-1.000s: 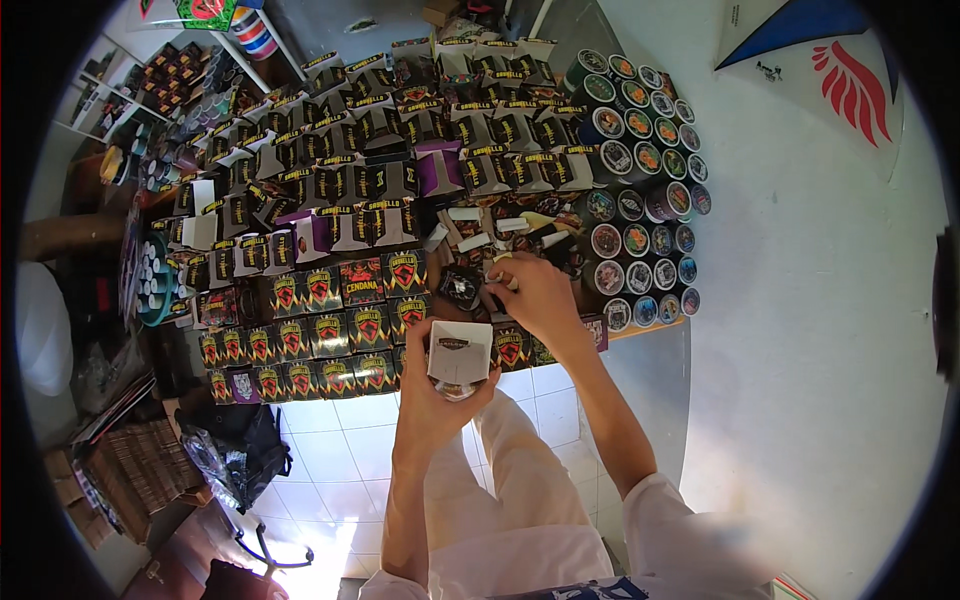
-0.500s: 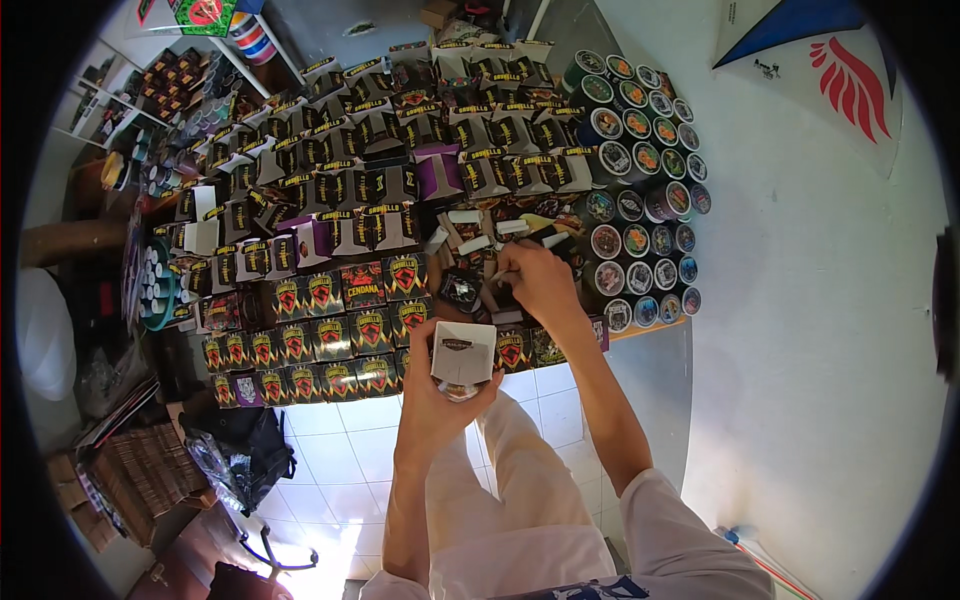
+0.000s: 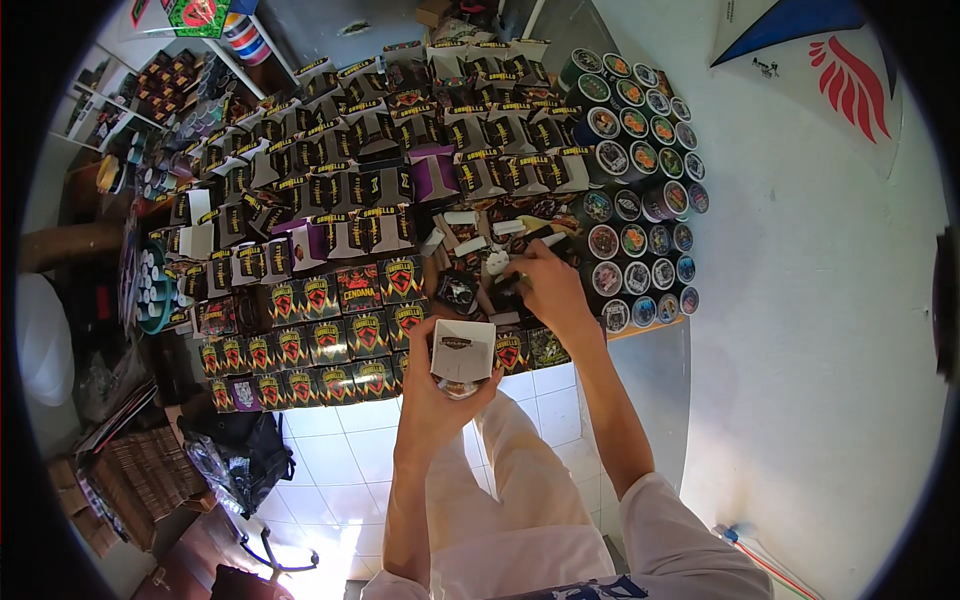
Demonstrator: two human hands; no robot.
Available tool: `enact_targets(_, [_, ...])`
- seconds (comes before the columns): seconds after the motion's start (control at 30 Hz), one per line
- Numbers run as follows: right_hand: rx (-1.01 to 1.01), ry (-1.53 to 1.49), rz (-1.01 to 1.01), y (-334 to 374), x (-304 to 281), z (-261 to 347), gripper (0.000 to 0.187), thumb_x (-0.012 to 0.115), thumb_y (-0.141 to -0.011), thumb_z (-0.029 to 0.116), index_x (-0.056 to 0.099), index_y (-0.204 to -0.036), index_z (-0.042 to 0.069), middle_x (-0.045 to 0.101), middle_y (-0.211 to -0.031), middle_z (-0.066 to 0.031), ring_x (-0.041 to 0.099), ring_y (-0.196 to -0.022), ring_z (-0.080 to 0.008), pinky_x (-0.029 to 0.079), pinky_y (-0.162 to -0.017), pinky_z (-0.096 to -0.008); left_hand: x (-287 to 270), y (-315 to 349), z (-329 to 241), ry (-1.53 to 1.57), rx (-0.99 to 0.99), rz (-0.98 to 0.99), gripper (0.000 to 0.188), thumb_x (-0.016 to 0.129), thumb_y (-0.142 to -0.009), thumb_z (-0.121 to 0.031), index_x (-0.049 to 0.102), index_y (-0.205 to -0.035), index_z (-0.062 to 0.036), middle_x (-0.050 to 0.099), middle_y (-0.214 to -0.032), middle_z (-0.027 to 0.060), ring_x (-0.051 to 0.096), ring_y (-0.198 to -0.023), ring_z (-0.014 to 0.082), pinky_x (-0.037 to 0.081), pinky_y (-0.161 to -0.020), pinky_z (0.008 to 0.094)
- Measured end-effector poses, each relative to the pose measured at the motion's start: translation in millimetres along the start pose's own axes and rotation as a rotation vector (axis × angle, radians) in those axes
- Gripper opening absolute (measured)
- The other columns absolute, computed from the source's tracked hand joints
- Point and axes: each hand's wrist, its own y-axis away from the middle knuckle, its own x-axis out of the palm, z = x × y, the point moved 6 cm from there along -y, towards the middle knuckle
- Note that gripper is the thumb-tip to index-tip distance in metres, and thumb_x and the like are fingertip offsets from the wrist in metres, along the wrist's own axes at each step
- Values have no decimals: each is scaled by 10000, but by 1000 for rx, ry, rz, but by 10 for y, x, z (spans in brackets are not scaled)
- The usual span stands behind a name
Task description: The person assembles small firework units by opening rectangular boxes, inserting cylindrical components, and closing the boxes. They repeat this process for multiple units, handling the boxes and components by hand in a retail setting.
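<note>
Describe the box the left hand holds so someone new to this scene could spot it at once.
Start at the table packed with rows of dark printed boxes and round tins. Just off its near edge, over the tiled floor, the left hand holds up a small white box. It is the only pale box raised clear of the rows.

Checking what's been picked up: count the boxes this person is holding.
1: a white box in the left hand, held over the front edge of the table. The right hand rests among small items there; whether it grips one is unclear.
</note>
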Motion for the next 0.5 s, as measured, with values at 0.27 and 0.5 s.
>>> enact_targets(0.27, [112, -617, 2, 145, -836, 692, 145, 825, -875, 107, 797, -1006, 52, 742, -994, -84, 688, -916, -304, 532, -804, -422, 41, -169, 30, 7, -61, -17, 809, 938, -784, -84, 447, -1426, -54, 679, -1260, 145, 698, -1144, 232, 583, -1011, 406])
enact_targets(0.5, [-109, -232, 23, 312, -824, 1020, 119, 860, -796, 142, 834, -911, 123, 647, -1049, -30, 582, -1144, -261, 394, -939, -490, 113, -199, -23, -73, -12, 19, 921, 950, -744, -131, 417, -1487, -22, 642, -1309, 199, 696, -1162, 305, 597, -954, 423])
